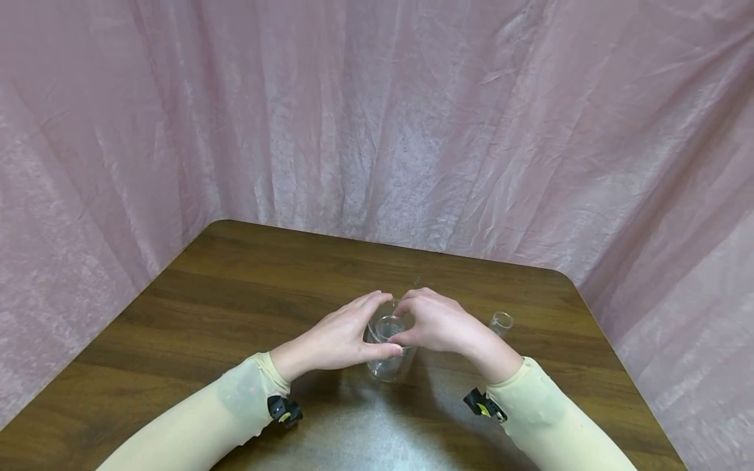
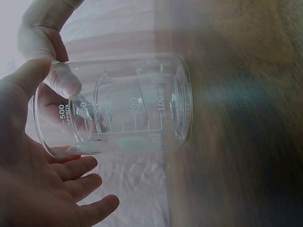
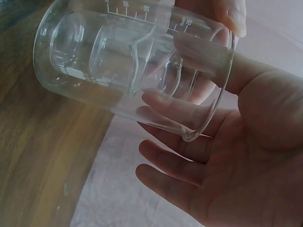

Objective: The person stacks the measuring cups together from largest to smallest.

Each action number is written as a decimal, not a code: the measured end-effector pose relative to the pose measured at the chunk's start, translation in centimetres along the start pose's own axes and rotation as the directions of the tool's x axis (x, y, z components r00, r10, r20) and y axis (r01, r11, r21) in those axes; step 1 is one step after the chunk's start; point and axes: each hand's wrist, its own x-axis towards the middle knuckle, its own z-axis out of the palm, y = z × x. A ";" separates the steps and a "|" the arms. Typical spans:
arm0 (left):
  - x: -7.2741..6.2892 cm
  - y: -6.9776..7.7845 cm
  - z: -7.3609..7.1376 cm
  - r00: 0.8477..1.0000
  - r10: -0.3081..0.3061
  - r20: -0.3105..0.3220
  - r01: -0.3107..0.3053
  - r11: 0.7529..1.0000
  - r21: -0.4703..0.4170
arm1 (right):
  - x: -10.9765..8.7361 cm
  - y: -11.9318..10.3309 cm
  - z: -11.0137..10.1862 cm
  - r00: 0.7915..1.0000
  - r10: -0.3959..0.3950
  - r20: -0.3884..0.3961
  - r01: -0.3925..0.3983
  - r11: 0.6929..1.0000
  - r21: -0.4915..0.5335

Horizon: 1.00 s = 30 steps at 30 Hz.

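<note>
A large clear glass beaker (image 1: 385, 373) with white markings, including 500, stands upright on the table. My left hand (image 1: 341, 337) holds it near the rim with thumb and index finger, the other fingers spread outside. Inside it sits a smaller beaker (image 3: 111, 52), and a still smaller glass vessel (image 3: 171, 78) shows higher up within the nest. My right hand (image 1: 442, 320) reaches through the mouth, thumb and index finger pinching the innermost glass near its rim. Its remaining fingers extend outside the large beaker. Clear walls overlap here and blur the inner outlines.
Another small glass vessel (image 1: 501, 320) stands to the right, partly hidden behind my right wrist. A faint clear glass item (image 1: 417, 282) shows beyond my hands. The brown wooden table (image 1: 235, 281) has rounded back corners, and a pink curtain (image 1: 377, 118) hangs around it.
</note>
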 end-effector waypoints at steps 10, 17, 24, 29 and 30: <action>0.1 0.0 0.0 1.000 0.001 0.003 -0.001 1.000 0.000 | 0.3 0.0 -0.1 1.000 -0.022 0.009 0.022 0.999 -0.035; 0.1 0.0 0.0 1.000 -0.003 0.009 0.003 1.000 -0.001 | 0.6 -0.1 -0.1 0.999 -0.019 0.032 0.020 0.999 -0.039; 0.0 0.1 -0.1 1.000 -0.009 0.012 0.009 1.000 -0.006 | 0.7 -0.2 0.0 0.999 -0.024 0.040 0.026 0.999 -0.040; -0.1 0.2 -0.1 1.000 -0.002 0.007 0.002 1.000 -0.003 | 0.7 -0.2 0.0 0.999 -0.019 0.046 0.021 0.999 -0.041; -0.1 0.1 -0.1 1.000 0.000 0.006 0.000 1.000 -0.004 | 0.7 -0.2 0.0 0.999 -0.017 0.046 0.019 0.999 -0.042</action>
